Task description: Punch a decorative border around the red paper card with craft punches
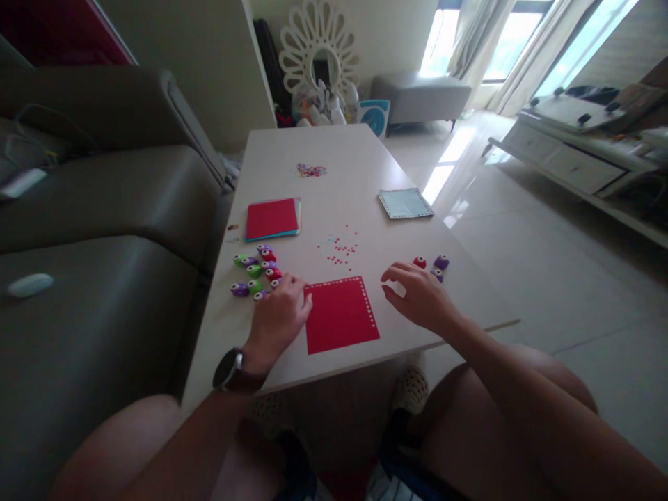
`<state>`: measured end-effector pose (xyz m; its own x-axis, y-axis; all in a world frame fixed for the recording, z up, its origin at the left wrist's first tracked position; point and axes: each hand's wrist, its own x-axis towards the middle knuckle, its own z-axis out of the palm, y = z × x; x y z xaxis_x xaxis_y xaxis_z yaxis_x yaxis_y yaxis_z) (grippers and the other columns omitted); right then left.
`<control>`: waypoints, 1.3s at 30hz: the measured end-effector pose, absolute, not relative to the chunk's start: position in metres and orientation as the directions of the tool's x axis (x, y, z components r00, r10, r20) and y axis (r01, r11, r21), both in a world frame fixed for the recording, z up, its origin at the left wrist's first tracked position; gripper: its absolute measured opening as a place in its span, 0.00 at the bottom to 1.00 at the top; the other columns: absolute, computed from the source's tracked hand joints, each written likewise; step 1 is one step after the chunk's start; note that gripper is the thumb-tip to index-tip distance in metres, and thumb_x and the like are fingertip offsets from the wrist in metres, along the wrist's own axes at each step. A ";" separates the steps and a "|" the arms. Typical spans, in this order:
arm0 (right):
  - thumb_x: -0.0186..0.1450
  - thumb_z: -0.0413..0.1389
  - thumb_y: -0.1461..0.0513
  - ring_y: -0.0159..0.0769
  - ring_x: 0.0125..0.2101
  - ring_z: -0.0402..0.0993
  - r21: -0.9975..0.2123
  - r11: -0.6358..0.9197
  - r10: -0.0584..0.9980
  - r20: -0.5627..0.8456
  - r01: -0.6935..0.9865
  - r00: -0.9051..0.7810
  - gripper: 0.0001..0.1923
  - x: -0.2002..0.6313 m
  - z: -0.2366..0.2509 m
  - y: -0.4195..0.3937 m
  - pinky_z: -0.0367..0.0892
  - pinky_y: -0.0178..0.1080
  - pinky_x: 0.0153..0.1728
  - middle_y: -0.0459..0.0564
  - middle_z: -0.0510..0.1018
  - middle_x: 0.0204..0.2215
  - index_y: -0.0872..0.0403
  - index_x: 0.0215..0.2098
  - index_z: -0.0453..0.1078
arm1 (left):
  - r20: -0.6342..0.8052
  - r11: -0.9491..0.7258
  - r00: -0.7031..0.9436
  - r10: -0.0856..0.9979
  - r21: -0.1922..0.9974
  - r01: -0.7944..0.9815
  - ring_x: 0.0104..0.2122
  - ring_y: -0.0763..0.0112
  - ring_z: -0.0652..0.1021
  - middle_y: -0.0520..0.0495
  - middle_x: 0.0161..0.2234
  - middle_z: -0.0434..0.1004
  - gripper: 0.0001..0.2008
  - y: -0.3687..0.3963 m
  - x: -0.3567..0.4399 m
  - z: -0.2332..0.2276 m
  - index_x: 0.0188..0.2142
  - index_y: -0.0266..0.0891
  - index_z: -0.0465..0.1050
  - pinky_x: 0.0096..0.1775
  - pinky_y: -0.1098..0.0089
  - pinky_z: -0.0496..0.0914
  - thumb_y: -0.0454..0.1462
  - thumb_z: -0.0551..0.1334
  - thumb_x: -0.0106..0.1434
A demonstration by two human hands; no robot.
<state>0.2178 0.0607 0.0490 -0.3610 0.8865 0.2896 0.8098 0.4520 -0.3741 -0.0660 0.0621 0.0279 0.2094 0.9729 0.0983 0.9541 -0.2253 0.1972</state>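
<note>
A red paper square (340, 314) with punched holes along its top and right edges lies near the front edge of the white table (334, 160). My left hand (279, 314) rests at the sheet's left edge, fingers curled, beside a cluster of small purple, green and red craft punches (255, 271). Whether it grips one of them is hidden. My right hand (417, 293) hovers just right of the sheet with fingers apart, holding nothing. Three more small punches (433, 264) sit just beyond it. Tiny red paper bits (342, 250) are scattered behind the sheet.
A stack of coloured paper (272, 218) with red on top lies left of centre. A pale blue sheet (405, 203) is at the right side. A small pile of coloured bits (311, 170) sits farther back. A grey sofa (104, 229) runs along the left.
</note>
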 end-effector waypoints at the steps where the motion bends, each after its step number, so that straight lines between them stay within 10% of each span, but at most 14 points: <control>1: 0.66 0.55 0.65 0.39 0.37 0.75 -0.373 0.440 0.892 0.288 0.817 -0.349 0.04 0.219 0.050 0.061 0.63 0.40 0.38 0.50 0.79 0.37 0.52 0.36 0.72 | 0.068 -0.298 0.291 0.954 0.243 0.923 0.39 0.65 0.79 0.45 0.47 0.76 0.10 0.055 -0.059 0.027 0.47 0.42 0.74 0.39 0.67 0.71 0.38 0.57 0.70; 8: 0.66 0.54 0.65 0.38 0.35 0.74 -0.370 0.364 0.920 0.287 0.855 -0.267 0.05 0.214 0.055 0.063 0.60 0.40 0.39 0.49 0.80 0.34 0.51 0.33 0.72 | -0.033 -0.579 0.638 0.769 0.388 0.717 0.42 0.64 0.75 0.46 0.41 0.74 0.05 0.012 -0.025 0.023 0.38 0.40 0.72 0.45 0.64 0.71 0.31 0.59 0.67; 27: 0.63 0.53 0.64 0.38 0.31 0.75 -0.477 0.111 0.905 0.412 0.872 0.110 0.08 0.251 0.093 0.089 0.67 0.42 0.36 0.49 0.79 0.29 0.53 0.36 0.75 | -0.086 -0.501 0.607 0.790 0.479 0.720 0.63 0.55 0.70 0.39 0.63 0.70 0.16 -0.030 -0.021 0.027 0.52 0.40 0.73 0.63 0.51 0.68 0.30 0.61 0.65; 39: 0.63 0.58 0.62 0.41 0.35 0.77 -0.251 0.086 0.996 0.043 0.964 -0.078 0.11 0.265 0.044 0.098 0.66 0.40 0.35 0.55 0.83 0.35 0.54 0.43 0.78 | -0.021 -0.558 0.649 0.761 0.489 0.670 0.66 0.54 0.66 0.38 0.66 0.65 0.21 -0.012 -0.011 0.009 0.55 0.41 0.71 0.64 0.49 0.66 0.28 0.62 0.63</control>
<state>0.2646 0.0984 0.0436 -0.0776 0.9961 0.0427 0.9642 0.0859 -0.2510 -0.0111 -0.0120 0.0090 0.6488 0.7606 -0.0212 0.6703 -0.5581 0.4890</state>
